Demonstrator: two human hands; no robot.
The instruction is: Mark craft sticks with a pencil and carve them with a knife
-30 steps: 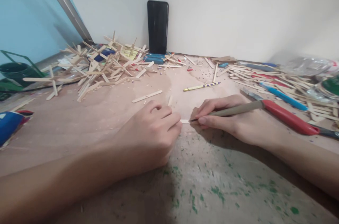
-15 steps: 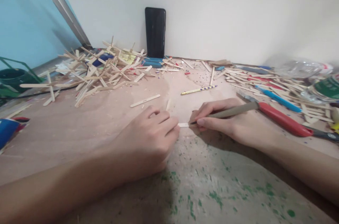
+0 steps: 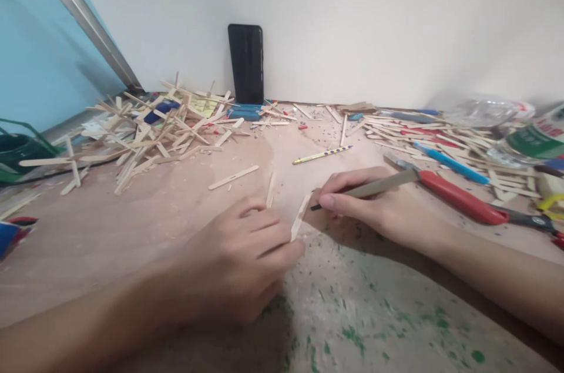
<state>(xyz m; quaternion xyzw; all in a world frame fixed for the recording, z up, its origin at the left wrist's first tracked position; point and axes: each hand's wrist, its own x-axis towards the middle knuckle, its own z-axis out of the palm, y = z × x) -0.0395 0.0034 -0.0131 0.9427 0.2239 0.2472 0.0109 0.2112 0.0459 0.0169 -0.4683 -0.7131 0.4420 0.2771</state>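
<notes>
My left hand (image 3: pixel 247 255) is closed on the lower end of a wooden craft stick (image 3: pixel 301 214). The stick slants up and away from the tabletop side nearest me. Held like a pen in my right hand (image 3: pixel 361 200) is a slim grey-brown tool (image 3: pixel 374 187) with a thin dark tip; its exact kind is unclear. That tip is just right of the stick, and whether they touch I cannot tell. Beyond my left knuckles lie a narrow stick piece (image 3: pixel 270 188) and a slotted craft stick (image 3: pixel 233 177). Red-handled cutters (image 3: pixel 462 197) rest behind my right wrist.
A heap of joined craft sticks (image 3: pixel 150 138) stands at the back left. The phone (image 3: pixel 247 64) leans against the wall. Loose sticks (image 3: pixel 432 135), a blue pen (image 3: pixel 452 163) and a plastic bottle (image 3: pixel 529 141) lie right. A yellow patterned pencil (image 3: pixel 321 155) lies mid-table.
The craft stick in my left hand has swung from lying crosswise to slanting away from me. My left hand has come slightly nearer, and the tool tip no longer overlaps the stick. The view has shifted slightly.
</notes>
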